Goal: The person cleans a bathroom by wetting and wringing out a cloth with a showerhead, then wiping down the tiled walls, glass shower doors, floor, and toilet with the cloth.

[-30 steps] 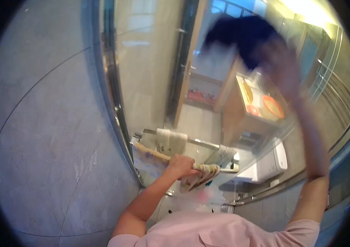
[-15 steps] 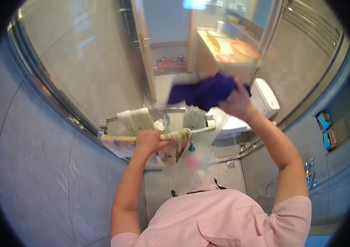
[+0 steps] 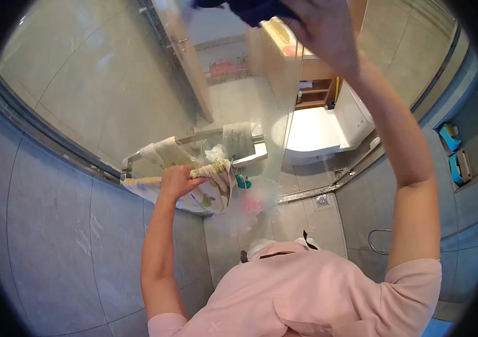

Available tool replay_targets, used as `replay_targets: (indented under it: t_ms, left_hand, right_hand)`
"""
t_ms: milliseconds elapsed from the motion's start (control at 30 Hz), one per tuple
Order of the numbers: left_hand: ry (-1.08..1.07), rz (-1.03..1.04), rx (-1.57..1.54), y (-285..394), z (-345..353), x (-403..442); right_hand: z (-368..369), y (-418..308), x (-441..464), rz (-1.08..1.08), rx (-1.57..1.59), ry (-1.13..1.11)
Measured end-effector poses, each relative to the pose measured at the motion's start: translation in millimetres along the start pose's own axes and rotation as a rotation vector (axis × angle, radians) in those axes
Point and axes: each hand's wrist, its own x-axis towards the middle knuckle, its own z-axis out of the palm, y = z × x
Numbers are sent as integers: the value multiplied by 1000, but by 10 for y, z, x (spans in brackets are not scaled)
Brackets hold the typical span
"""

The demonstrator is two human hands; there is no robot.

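Note:
My left hand (image 3: 178, 181) is closed round the towel rail of the glass shower door, over a patterned towel (image 3: 212, 194) that hangs there. A dark blue cloth (image 3: 250, 8) is bunched in my right hand (image 3: 323, 31), raised at the top of the view in front of the glass; the cloth is partly cut off by the frame's edge. Another pale towel (image 3: 167, 151) lies over the far bar of the rail. Just right of the patterned towel hangs a small teal item (image 3: 243, 181).
Beyond the glass stand a white toilet (image 3: 313, 132) and a wooden cabinet (image 3: 272, 59). A wall niche on the right holds blue holders (image 3: 451, 136), with a shower hose (image 3: 378, 231) below. A blurred pink and clear item (image 3: 252, 203) is below the rail.
My right hand has moved up with the dark blue cloth, from in front of the toilet to the top edge. My left hand still grips the towel-covered rail. The view has shifted downward.

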Motion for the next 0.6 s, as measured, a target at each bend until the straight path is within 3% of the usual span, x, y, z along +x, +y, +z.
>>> replay_targets:
  t_ms: [100, 233, 267, 467, 600]
  left_hand:
    - [7, -6, 38, 3, 11, 3]
    - [2, -1, 23, -43, 62, 7]
    - [2, -12, 13, -40, 65, -4]
    - [-11, -14, 7, -62, 22, -19]
    - [8, 6, -40, -101, 38, -31]
  right_hand:
    - [471, -577, -669, 41, 49, 92]
    - [386, -1301, -1708, -165, 311, -413]
    - [347, -1398, -1864, -121, 471, -447]
    - [265, -2135, -1849, 253, 946, -553]
    - [304, -2353, -1712, 231, 837, -518]
